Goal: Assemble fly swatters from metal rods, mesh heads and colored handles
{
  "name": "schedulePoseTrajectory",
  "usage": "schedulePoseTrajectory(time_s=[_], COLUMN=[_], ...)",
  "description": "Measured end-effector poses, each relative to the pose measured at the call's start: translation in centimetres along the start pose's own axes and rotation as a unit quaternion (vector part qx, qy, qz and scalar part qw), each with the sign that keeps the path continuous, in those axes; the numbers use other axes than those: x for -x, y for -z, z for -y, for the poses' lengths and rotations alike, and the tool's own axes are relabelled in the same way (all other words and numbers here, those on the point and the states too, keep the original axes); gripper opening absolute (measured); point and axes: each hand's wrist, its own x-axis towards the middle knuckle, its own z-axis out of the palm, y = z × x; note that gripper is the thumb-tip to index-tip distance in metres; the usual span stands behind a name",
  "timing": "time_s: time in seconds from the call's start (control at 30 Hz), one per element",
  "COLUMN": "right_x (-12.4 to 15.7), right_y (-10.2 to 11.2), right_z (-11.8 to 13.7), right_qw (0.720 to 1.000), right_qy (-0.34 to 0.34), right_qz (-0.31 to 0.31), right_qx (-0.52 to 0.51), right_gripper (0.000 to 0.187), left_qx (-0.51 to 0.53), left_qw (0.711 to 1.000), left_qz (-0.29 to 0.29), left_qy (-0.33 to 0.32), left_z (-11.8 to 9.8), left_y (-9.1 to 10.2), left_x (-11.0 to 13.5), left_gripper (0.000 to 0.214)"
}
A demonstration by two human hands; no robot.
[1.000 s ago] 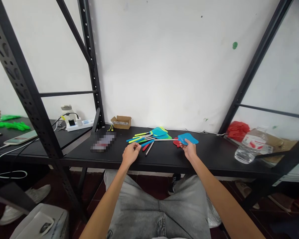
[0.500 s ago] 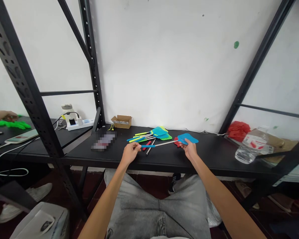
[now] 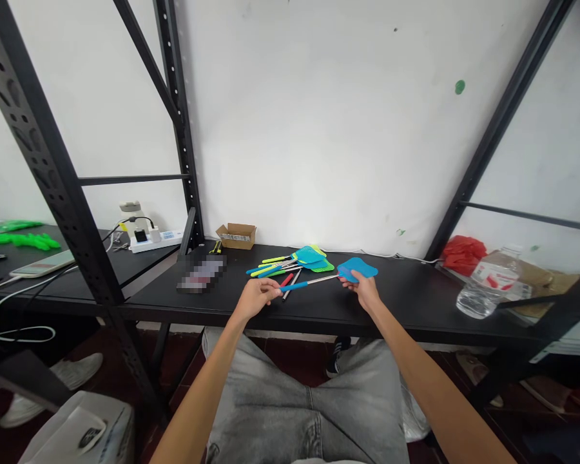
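Note:
A blue fly swatter (image 3: pixel 321 280) with a metal rod is held level across my front, over the black shelf. My left hand (image 3: pixel 257 298) pinches the end of its blue handle. My right hand (image 3: pixel 366 290) grips the blue paddle head (image 3: pixel 360 266) at its lower edge, the fingers partly hidden beneath it. Just behind my left hand lies a pile of fly swatters (image 3: pixel 311 255) with blue, yellow and green heads. A red handle (image 3: pixel 287 280) and a silver rod (image 3: pixel 292 283) lie on the shelf under the held swatter.
A small open cardboard box (image 3: pixel 237 236) stands against the wall, with a blurred flat item (image 3: pixel 203 274) nearer me. To the right are a large plastic bottle (image 3: pixel 488 283) and a red bag (image 3: pixel 463 252). Black metal posts (image 3: pixel 53 154) frame the shelf.
My hands have come closer together, and the swatter's bare metal rod shows shorter between handle and head. At far left, another person's hand has gone from view.

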Motion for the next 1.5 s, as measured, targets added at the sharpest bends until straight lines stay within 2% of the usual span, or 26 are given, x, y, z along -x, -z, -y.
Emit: schedulePoseTrajectory(time_s=[0.1,0.27,0.4,0.47,0.53,0.63,0.7,0.93,1.17,1.27,1.33,1.43,1.5], right_x=[0.3,0.5,0.5,0.6,0.8,0.9,0.9,0.6,0.3,0.6,1.0,2.0,2.7], right_y=[-0.2,-0.4,-0.5,-0.5,-0.6,-0.6,-0.7,-0.6,-0.5,-0.9,-1.7,-3.9,-5.7], right_z=[-0.2,-0.2,0.0,0.2,0.4,0.6,0.7,0.2,-0.3,-0.1,0.1,0.3,0.2], right_qw=[0.997,0.991,0.989,0.987,0.986,0.984,0.984,0.982,0.971,0.95,0.918,0.852,0.812], right_qy=[0.02,0.018,0.018,0.013,0.008,0.007,0.006,0.013,0.021,0.038,0.073,0.133,0.163], right_qz=[0.049,0.091,0.093,0.101,0.11,0.117,0.115,0.11,0.119,0.14,0.156,0.162,0.17], right_qx=[0.048,0.094,0.114,0.122,0.127,0.133,0.139,0.152,0.206,0.277,0.357,0.48,0.534], right_gripper=[0.026,0.04,0.051,0.055,0.057,0.058,0.057,0.057,0.053,0.048,0.042,0.035,0.034], left_qx=[-0.069,-0.151,-0.142,-0.105,-0.069,-0.056,-0.077,-0.187,-0.252,-0.296,-0.344,-0.401,-0.419], left_qw=[0.998,0.988,0.989,0.992,0.986,0.964,0.952,0.936,0.925,0.906,0.889,0.875,0.871], left_qz=[0.001,-0.014,-0.017,-0.066,-0.148,-0.258,-0.297,-0.294,-0.282,-0.302,-0.295,-0.22,-0.172], left_qy=[0.014,-0.006,-0.023,-0.034,-0.031,-0.002,0.019,0.048,0.032,-0.003,-0.058,-0.158,-0.19], left_z=[-0.2,-0.9,-0.6,-0.2,0.3,0.6,0.4,-0.2,-0.4,-1.1,-1.5,-1.8,-1.7], left_y=[-0.4,-0.4,-0.1,0.0,0.1,0.2,0.2,-0.2,-0.8,-1.5,-2.2,-2.9,-3.1], left_x=[0.2,0.5,0.2,0.0,-0.2,-0.2,-0.1,0.1,0.4,1.1,1.7,2.1,2.1], left_gripper=[0.029,0.034,0.037,0.039,0.038,0.037,0.035,0.031,0.027,0.027,0.026,0.027,0.028])
